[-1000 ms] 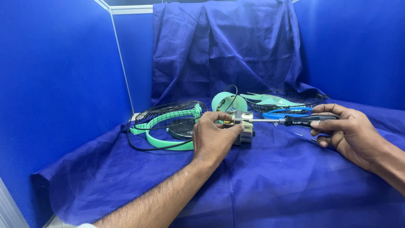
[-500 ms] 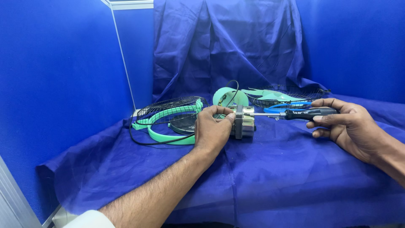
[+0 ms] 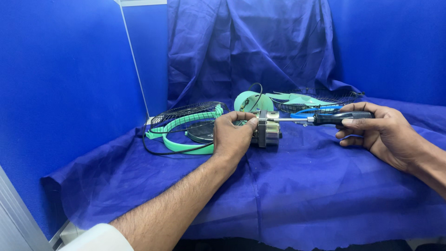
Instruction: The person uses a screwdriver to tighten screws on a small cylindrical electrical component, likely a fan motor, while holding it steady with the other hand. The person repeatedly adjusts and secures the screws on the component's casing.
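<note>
Head view: left hand [image 3: 234, 135] clenched around small cylindrical metal fan motor [image 3: 268, 128], resting on blue cloth-covered table [image 3: 297, 186]. Right hand [image 3: 378, 132] gripping black-handled screwdriver [image 3: 325, 118], shaft horizontal, tip at motor's right face. Behind: black wire fan guard with mint-green plastic ring [image 3: 186, 123] at left, second black wire guard [image 3: 320, 100] at right, both near.

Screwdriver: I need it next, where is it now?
In the head view, right of centre: the screwdriver lies level in the right hand, its tip at the motor held by the left hand.
</note>
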